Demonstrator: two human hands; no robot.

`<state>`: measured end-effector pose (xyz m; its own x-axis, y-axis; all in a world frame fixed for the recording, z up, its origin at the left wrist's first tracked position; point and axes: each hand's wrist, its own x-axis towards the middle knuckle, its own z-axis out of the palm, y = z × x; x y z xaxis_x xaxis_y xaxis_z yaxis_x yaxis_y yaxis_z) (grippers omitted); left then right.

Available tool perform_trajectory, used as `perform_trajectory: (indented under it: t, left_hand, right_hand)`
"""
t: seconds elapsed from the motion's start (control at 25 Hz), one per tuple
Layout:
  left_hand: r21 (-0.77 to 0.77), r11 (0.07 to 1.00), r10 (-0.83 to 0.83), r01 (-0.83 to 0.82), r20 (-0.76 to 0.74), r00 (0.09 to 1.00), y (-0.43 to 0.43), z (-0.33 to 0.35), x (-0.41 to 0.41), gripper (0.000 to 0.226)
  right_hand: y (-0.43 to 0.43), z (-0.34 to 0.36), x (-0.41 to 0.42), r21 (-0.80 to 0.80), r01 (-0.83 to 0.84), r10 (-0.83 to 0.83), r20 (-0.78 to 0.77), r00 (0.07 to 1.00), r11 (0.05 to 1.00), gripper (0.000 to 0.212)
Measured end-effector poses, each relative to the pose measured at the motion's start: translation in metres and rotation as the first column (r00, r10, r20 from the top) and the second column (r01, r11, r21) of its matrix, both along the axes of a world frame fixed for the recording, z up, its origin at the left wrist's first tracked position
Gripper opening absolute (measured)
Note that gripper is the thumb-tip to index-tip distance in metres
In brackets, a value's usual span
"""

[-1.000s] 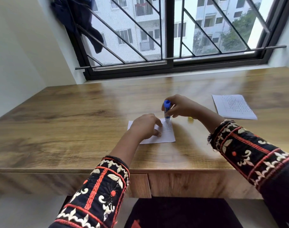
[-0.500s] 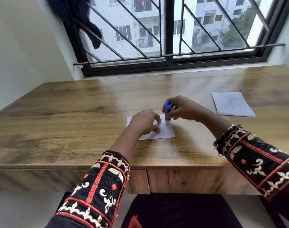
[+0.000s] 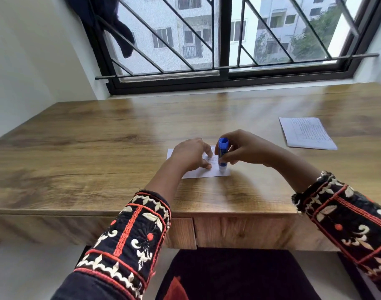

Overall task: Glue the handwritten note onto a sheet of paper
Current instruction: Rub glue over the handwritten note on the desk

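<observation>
Fingers [image 3: 229, 157] of my right hand [image 3: 247, 148] are curled round the blue glue stick [image 3: 223, 152]. I hold it upright, tip down on the handwritten note [image 3: 209, 173], at its right edge close to the near corner. A second ago the tip sat at the note's far edge; it has since travelled toward me along that side. My left hand [image 3: 188, 155] covers the note's left part, fingers relaxed, tips pressing the paper to the tabletop [image 3: 87, 152], same as before. A second written sheet [image 3: 306, 133] lies well apart to the right, unmoved. Beyond is the barred window [image 3: 224, 40], with dark cloth [image 3: 120, 35] hanging on the bars.
</observation>
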<state>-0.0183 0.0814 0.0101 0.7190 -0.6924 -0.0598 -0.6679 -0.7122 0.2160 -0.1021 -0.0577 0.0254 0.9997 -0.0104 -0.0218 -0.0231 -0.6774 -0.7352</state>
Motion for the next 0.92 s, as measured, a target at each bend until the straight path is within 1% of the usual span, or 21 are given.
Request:
perform_trajectory:
  t: [0.16, 0.2, 0.28, 0.36, 0.44, 0.48, 0.56, 0.64, 0.72, 0.92]
  left_hand:
    - [0.012, 1.0, -0.004, 0.004, 0.0, 1.0, 0.0, -0.002, 0.0, 0.037]
    - [0.009, 1.0, -0.004, 0.004, -0.001, 1.0, 0.0, -0.002, 0.0, 0.037]
    - [-0.002, 1.0, -0.007, 0.007, -0.004, 1.0, 0.0, -0.002, 0.0, 0.037]
    - [-0.013, 1.0, -0.014, 0.014, -0.006, 1.0, 0.001, -0.003, -0.001, 0.038]
    - [-0.01, 1.0, -0.019, 0.019, -0.006, 1.0, 0.002, -0.004, -0.001, 0.038]
    - [-0.008, 1.0, -0.02, 0.02, -0.008, 1.0, 0.003, -0.005, -0.002, 0.037]
    - [-0.005, 1.0, -0.022, 0.022, -0.008, 1.0, 0.004, -0.005, -0.002, 0.037]
    - [-0.005, 1.0, -0.026, 0.026, -0.006, 1.0, 0.004, -0.006, -0.001, 0.037]
    - [-0.007, 1.0, -0.027, 0.027, -0.006, 1.0, 0.003, -0.006, 0.0, 0.037]
    - [-0.014, 1.0, -0.018, 0.018, -0.004, 1.0, 0.003, -0.006, 0.0, 0.037]
  right_hand:
    - [-0.001, -0.001, -0.005, 0.036, -0.022, 0.023, -0.029, 0.999, 0.999, 0.024]
    - [-0.002, -0.002, -0.006, 0.072, -0.019, 0.022, -0.037, 0.999, 0.997, 0.024]
    - [-0.006, -0.003, -0.007, 0.201, -0.003, 0.013, -0.046, 0.999, 0.98, 0.022]
    - [-0.01, -0.004, -0.007, 0.374, 0.041, -0.021, -0.056, 0.998, 0.927, 0.016]
    - [-0.013, -0.006, -0.006, 0.543, 0.113, -0.088, -0.073, 0.994, 0.832, 0.01]
    - [-0.014, -0.006, -0.006, 0.601, 0.146, -0.125, -0.077, 0.989, 0.786, 0.006]
    - [-0.017, -0.007, -0.006, 0.643, 0.186, -0.181, -0.075, 0.981, 0.743, 0.004]
    - [-0.02, -0.008, -0.007, 0.639, 0.212, -0.223, -0.065, 0.973, 0.74, 0.008]
    - [-0.024, -0.009, -0.008, 0.665, 0.236, -0.266, -0.058, 0.962, 0.709, 0.015]
    - [-0.032, -0.012, -0.012, 0.807, 0.247, -0.334, -0.066, 0.94, 0.536, 0.018]
